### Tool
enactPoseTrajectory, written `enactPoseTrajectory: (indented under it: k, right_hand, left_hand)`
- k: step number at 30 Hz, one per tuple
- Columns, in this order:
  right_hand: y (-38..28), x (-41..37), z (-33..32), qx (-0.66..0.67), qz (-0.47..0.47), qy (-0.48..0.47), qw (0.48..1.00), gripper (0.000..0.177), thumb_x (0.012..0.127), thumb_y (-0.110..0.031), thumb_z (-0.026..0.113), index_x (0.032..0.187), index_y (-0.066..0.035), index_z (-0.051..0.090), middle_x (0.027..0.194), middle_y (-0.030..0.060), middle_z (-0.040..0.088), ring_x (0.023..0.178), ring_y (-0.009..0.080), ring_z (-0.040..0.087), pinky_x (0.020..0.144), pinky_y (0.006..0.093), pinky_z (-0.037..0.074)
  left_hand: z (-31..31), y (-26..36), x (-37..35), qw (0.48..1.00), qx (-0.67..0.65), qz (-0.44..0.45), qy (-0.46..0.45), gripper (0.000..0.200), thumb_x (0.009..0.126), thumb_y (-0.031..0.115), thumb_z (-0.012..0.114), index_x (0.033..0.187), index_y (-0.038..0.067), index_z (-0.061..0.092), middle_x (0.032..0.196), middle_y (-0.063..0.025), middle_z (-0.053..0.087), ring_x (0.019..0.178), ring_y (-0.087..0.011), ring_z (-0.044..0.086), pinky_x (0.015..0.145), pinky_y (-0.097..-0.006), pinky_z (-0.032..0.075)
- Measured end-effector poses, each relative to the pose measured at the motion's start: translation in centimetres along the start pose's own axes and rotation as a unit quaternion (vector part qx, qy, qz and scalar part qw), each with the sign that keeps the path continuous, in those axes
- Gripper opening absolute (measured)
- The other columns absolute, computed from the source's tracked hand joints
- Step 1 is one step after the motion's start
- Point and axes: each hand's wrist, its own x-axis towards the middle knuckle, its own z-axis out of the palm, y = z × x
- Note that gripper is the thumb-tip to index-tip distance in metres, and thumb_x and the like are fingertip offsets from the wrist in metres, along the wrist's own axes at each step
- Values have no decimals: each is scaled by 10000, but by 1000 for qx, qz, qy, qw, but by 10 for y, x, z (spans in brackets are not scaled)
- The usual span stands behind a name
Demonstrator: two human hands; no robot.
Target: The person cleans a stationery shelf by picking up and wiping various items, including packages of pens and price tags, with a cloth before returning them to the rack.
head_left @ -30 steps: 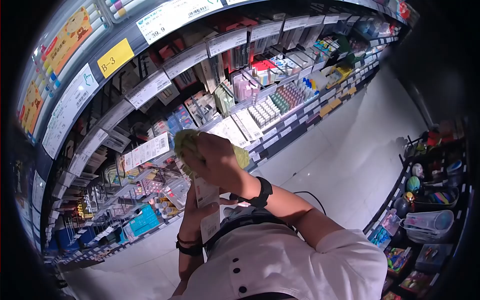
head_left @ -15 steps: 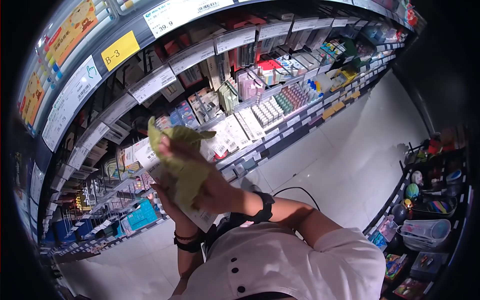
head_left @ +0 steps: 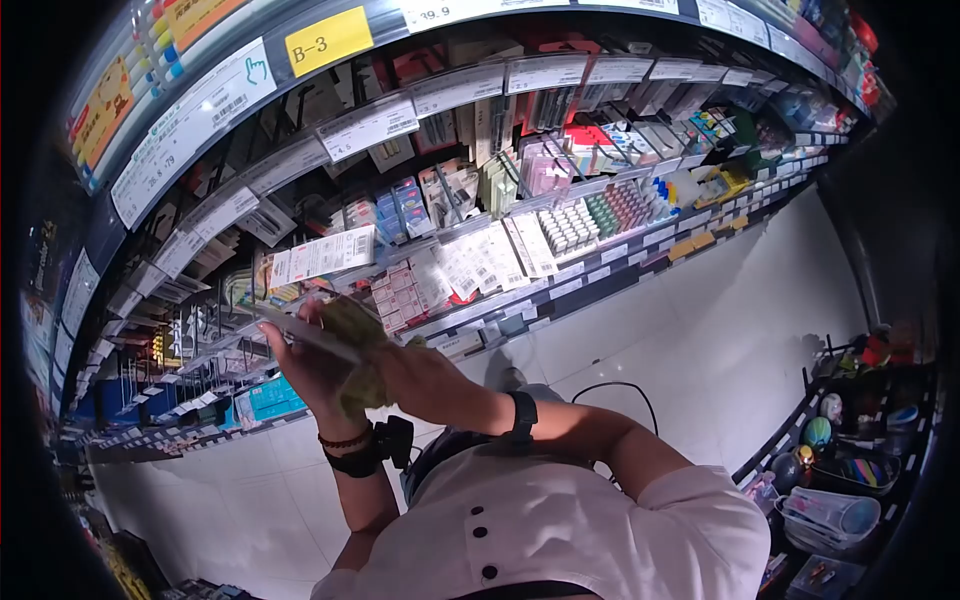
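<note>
Left hand (head_left: 308,375): grips thin pale card (head_left: 312,335), which is tilted, almost edge-on | right hand (head_left: 425,383): closed on bunched green cloth (head_left: 352,322), cloth touches card; exact finger places, I cannot tell | place: card and cloth are between both hands, before shelf (head_left: 570,287) with white packs (head_left: 480,262) and small bottles (head_left: 568,228)

Left hand (head_left: 312,372) raised, right hand (head_left: 428,384) close beside it, both arms (head_left: 590,440) bent.
</note>
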Motion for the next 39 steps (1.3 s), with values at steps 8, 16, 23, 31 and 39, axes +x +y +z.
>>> enactPoseTrajectory:
  k: [8, 16, 23, 31, 39]
  right_hand:
    - [15, 19, -31, 264, 178, 92, 944, 180, 865, -116, 490, 768, 32, 522, 562, 11, 492, 554, 41, 383, 482, 242, 348]
    - [31, 20, -50, 263, 270, 148, 914, 410, 915, -330, 404, 929, 52, 554, 740, 89, 601, 666, 163, 589, 612, 300, 469]
    - [-7, 39, -30, 235, -13, 48, 971, 585, 872, -302, 396, 1312, 20, 184, 1386, 152, 229, 1223, 278, 324, 994, 374, 264]
    - [-3, 34, 11, 82, -81, -128, 985, 490, 712, -43, 545, 1167, 78, 408, 1215, 262, 400, 1116, 426, 400, 936, 449, 342]
    - [7, 15, -3, 127, -85, -146, 977, 474, 658, 66, 497, 1130, 51, 455, 1085, 225, 511, 984, 384, 508, 858, 392, 427]
  left_hand:
    - [27, -16, -15, 983, -92, 73, -139, 567, 869, 483, 385, 1287, 108, 310, 1291, -96, 371, 1177, -267, 367, 971, -446, 306]
    - [-6, -11, -14, 996, -64, 57, -19, 623, 820, 624, 311, 1142, 103, 420, 1013, -66, 536, 921, -213, 527, 778, -364, 449]
    - [14, -58, -35, 999, 46, -8, -2, 642, 860, 579, 216, 1310, 122, 256, 1179, -74, 443, 1078, -206, 457, 922, -357, 375]
    - [-5, -24, -34, 996, -46, 79, 0, 597, 877, 543, 241, 1286, 112, 291, 1238, -75, 408, 1122, -184, 435, 945, -322, 359]
    - [-49, 13, -20, 974, -207, 89, -11, 602, 870, 525, 320, 1249, 58, 355, 1234, -118, 437, 1162, -262, 398, 985, -440, 300]
